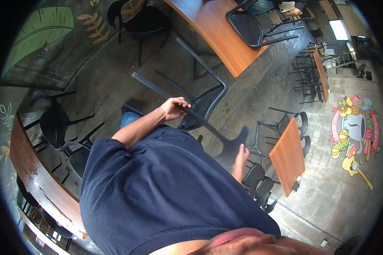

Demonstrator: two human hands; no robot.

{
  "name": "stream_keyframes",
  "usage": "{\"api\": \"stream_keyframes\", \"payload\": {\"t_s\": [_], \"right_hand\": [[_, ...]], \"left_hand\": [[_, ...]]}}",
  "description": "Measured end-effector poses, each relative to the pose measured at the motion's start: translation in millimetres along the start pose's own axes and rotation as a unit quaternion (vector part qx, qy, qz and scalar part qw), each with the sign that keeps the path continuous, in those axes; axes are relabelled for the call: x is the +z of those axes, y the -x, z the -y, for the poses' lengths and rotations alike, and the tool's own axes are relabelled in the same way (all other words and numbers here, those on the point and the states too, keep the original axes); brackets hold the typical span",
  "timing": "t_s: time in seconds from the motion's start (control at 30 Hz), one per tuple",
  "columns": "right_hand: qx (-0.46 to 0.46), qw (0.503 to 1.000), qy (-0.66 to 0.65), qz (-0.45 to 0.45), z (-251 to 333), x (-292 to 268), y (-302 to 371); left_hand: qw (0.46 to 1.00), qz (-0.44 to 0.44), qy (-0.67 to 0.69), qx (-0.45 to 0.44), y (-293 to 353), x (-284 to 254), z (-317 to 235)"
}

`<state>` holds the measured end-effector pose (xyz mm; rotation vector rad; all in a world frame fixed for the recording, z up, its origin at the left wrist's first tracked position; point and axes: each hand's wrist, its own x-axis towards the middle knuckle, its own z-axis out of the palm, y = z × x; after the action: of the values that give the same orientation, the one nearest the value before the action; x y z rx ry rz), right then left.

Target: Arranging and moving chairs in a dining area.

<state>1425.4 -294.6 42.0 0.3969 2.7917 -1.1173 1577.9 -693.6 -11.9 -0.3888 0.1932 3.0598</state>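
Note:
I hold a black chair [205,107] tipped over in front of my dark blue shirt, its legs pointing up and to the left. My left hand [174,108] is closed around one of the chair's black bars near the seat. Lower down, my right hand [241,155] lies against the chair's backrest [233,144] with the fingers extended; whether it grips is unclear. The chair hangs above a grey concrete floor.
Orange wooden tables stand at the top [225,38], at the right [287,157] and at the lower left [38,178], each with black chairs around it. A colourful floor painting [355,131] lies at the right. Part of another person [259,6] shows at the top table.

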Motion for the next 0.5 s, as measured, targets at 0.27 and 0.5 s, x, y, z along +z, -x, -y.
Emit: {"api": "stream_keyframes", "payload": {"t_s": [0.27, 0.5], "right_hand": [[-0.523, 0.723, -0.062, 0.446, 267, 108, 142], [-0.339, 0.797, -0.219, 0.449, 263, 76, 125]], "left_hand": [[0.957, 0.030, -0.276, 0.086, -6, 54, 76], [0.434, -0.069, -0.801, 0.406, 52, 155, -24]]}}
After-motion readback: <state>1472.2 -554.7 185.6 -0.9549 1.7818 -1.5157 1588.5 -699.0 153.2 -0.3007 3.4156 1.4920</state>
